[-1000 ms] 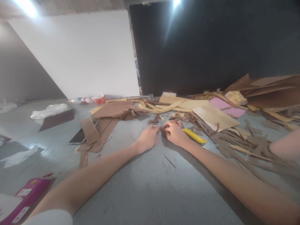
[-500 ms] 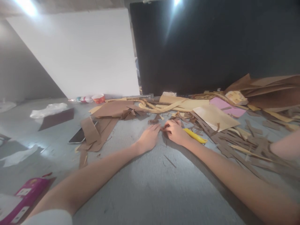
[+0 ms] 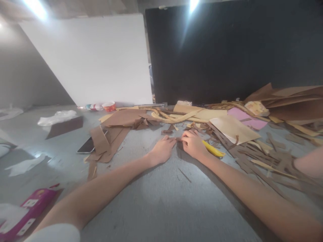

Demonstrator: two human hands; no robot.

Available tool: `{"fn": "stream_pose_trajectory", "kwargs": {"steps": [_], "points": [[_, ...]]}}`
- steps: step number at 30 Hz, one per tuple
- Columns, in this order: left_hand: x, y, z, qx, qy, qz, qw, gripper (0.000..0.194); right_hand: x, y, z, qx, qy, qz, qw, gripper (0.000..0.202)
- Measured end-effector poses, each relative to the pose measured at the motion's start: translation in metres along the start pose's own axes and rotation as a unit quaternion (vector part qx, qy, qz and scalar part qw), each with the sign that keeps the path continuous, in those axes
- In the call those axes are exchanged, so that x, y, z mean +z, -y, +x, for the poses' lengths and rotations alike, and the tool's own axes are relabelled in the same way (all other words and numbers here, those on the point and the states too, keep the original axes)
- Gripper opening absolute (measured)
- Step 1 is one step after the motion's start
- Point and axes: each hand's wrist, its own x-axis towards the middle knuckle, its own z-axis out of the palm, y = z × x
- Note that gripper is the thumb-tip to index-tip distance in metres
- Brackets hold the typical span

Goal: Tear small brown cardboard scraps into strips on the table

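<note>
My left hand [image 3: 163,150] rests on the grey table with its fingers bent together at the end of a small brown strip [image 3: 178,139]. From the other side my right hand [image 3: 193,144] pinches the same strip, its fingers curled. Most of the strip is hidden by the fingertips, and it looks like paper or thin leather. Beside my right wrist lies a yellow elongated object [image 3: 214,149], partly covered by the hand. Small brown scraps [image 3: 169,129] are scattered just beyond my fingers. A thin dark sliver [image 3: 185,175] lies nearer to me.
Brown sheets [image 3: 121,117] and a phone [image 3: 87,145] lie at the left. Cut brown strips [image 3: 267,161], a tan sheet [image 3: 233,129] and a pink sheet [image 3: 248,118] cover the right, where another person's arm [image 3: 309,163] reaches in. A magenta packet [image 3: 37,201] is near left.
The view has shifted slightly, so everything sits a little farther right. My fingers have moved a little around the strip, and more of it shows between my hands.
</note>
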Motion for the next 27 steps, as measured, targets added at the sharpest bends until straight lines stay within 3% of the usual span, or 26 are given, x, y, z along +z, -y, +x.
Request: {"fn": "stream_pose_trajectory", "kwargs": {"steps": [9,12,17,27], "points": [[0.005,0.000,0.001,-0.014,-0.010,0.003,1.000,0.049,-0.002,0.005,0.002,0.052,0.034,-0.004,0.998,0.022],[0.005,-0.001,0.000,-0.015,-0.016,-0.003,1.000,0.049,0.001,0.005,0.002,0.075,0.036,-0.003,0.997,0.013],[0.004,-0.001,0.000,-0.005,-0.022,-0.010,1.000,0.053,0.011,-0.001,0.001,0.125,0.048,-0.007,0.991,0.015],[0.001,-0.004,0.002,-0.008,-0.002,0.003,1.000,0.053,0.011,-0.003,0.002,0.136,0.073,0.046,0.987,0.014]]}}
